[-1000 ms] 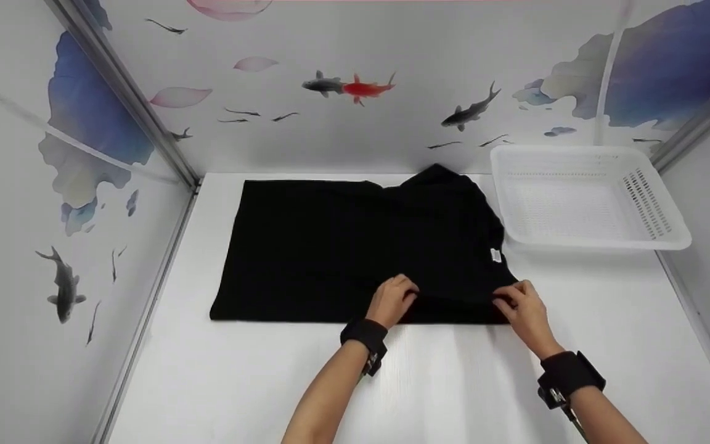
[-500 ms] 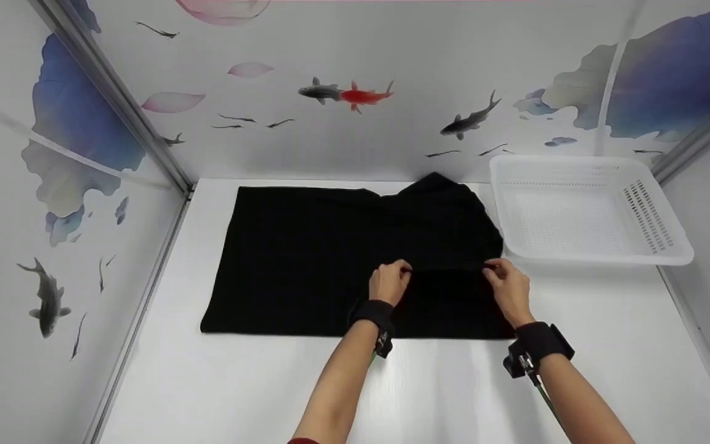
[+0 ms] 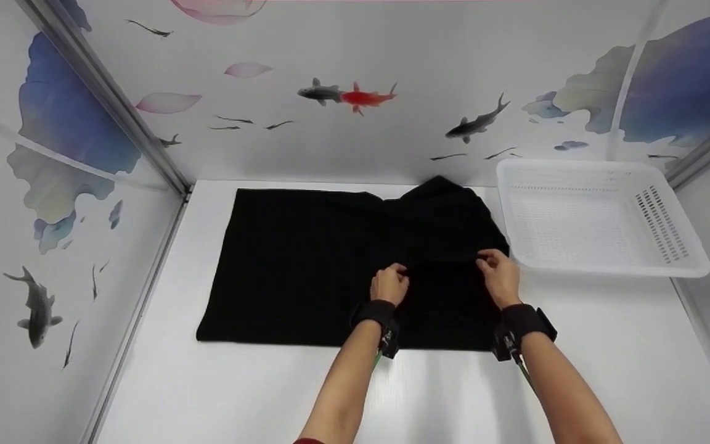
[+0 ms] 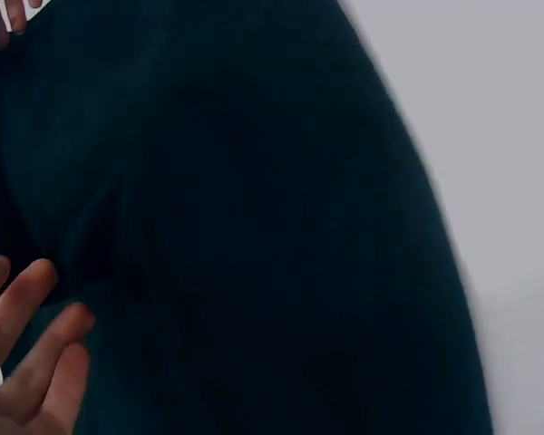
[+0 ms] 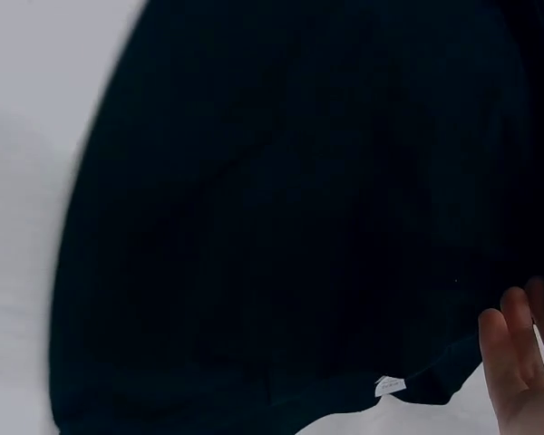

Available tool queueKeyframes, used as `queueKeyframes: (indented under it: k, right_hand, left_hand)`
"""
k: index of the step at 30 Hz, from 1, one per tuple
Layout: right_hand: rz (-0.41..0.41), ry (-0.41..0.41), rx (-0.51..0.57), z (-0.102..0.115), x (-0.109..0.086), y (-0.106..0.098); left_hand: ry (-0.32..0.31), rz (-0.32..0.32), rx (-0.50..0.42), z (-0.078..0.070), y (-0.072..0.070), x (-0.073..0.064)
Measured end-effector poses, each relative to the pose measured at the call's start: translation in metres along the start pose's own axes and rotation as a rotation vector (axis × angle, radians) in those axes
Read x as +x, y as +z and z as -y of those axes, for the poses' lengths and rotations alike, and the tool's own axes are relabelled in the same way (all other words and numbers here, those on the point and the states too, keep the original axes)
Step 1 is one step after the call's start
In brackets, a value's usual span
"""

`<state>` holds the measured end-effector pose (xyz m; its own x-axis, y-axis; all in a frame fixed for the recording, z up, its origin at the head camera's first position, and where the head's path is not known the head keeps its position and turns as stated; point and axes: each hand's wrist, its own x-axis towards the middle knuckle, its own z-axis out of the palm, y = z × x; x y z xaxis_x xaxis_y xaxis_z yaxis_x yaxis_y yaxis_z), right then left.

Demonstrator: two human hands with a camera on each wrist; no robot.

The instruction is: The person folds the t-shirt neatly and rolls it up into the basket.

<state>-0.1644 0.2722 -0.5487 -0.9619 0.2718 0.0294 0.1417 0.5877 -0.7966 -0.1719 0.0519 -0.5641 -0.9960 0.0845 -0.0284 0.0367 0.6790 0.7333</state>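
Note:
A black T-shirt (image 3: 293,265) lies spread sideways on the white table, its neck end towards the right. My left hand (image 3: 390,285) pinches a fold of its cloth near the middle. Farther right, by the neck end, my right hand (image 3: 501,280) pinches the same raised strip between thumb and fingertips. A dark ridge of cloth runs between the two hands. In the right wrist view a white label (image 5: 391,386) shows at the neckline, below the spread black cloth. The left wrist view catches my left fingers (image 4: 36,353) against the cloth, their tips partly hidden.
A white perforated plastic basket (image 3: 601,268) stands at the back right, close beside the shirt's neck end. Printed wall panels (image 3: 256,148) enclose the white table (image 3: 256,394) at the back and both sides.
Both hands have moved away from the body, drawing the near edge of the cloth up and over the shirt. The right hand also shifted left. The neck label is now covered in the head view.

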Motion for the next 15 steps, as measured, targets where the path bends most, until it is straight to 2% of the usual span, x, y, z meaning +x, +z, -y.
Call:
queueKeyframes:
  k: [4,8,12,15]
  right_hand:
    - [0.058,0.015,-0.017,0.0046,0.0046,0.0035]
    - [0.186,0.06,-0.012,0.0059,0.0077,0.0043]
    - [0.31,0.077,0.03,0.0059,0.0101,0.0046]
    - [0.355,0.055,0.019,0.0049,0.0107,0.005]
  left_hand:
    - [-0.033,0.078,-0.019,0.0016,-0.0007,-0.0009]
    - [-0.06,0.126,-0.024,0.0038,0.0027,-0.0015]
    - [-0.02,0.139,0.006,0.0071,0.0079,0.0002]
    - [0.014,0.163,0.052,0.0092,0.0085,0.001]
